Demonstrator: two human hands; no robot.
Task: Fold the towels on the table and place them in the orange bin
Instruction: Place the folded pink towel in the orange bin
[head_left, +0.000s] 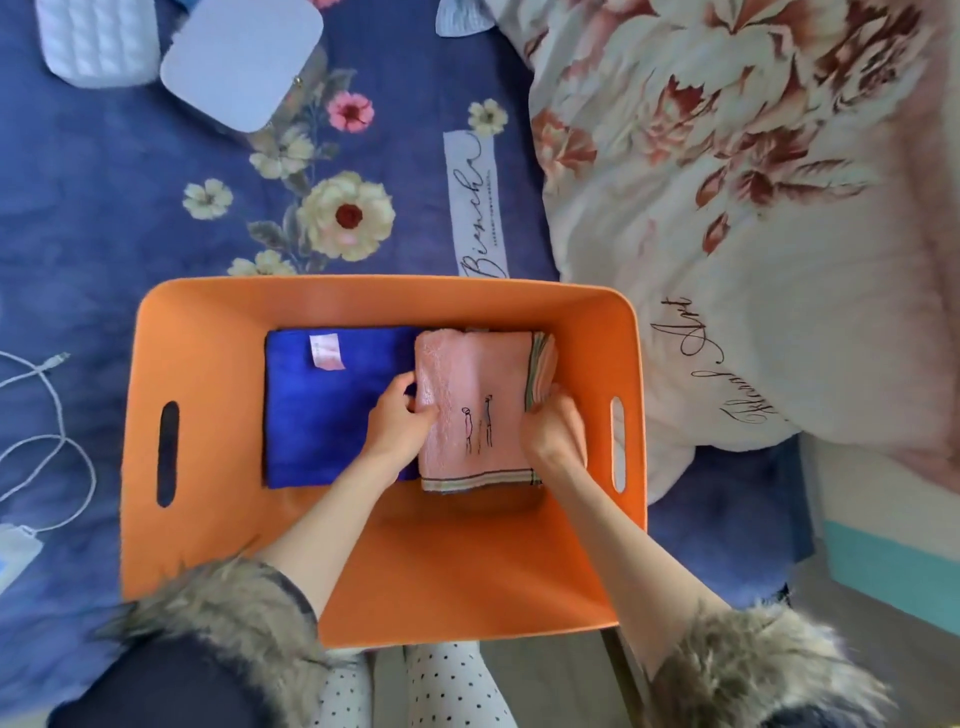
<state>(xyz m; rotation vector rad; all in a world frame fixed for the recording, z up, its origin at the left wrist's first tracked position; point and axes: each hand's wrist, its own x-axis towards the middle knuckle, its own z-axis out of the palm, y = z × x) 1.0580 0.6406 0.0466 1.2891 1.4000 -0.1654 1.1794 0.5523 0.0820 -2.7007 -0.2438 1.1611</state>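
The orange bin (218, 322) stands on a blue flowered sheet in front of me. Inside it a folded blue towel (322, 415) with a small pink label lies flat on the left. A folded pink towel (478, 384) with striped edges and small embroidered figures lies to its right, overlapping the blue one. My left hand (400, 421) grips the pink towel's left edge. My right hand (556, 431) holds its right edge, fingers curled around the layers. Both forearms reach down into the bin.
A quilt with red flowers (753, 208) is heaped at the right, touching the bin's far right corner. A white box (239, 57) and a white padded thing (98, 41) sit at the far left. A white cable (47, 405) and charger lie left of the bin.
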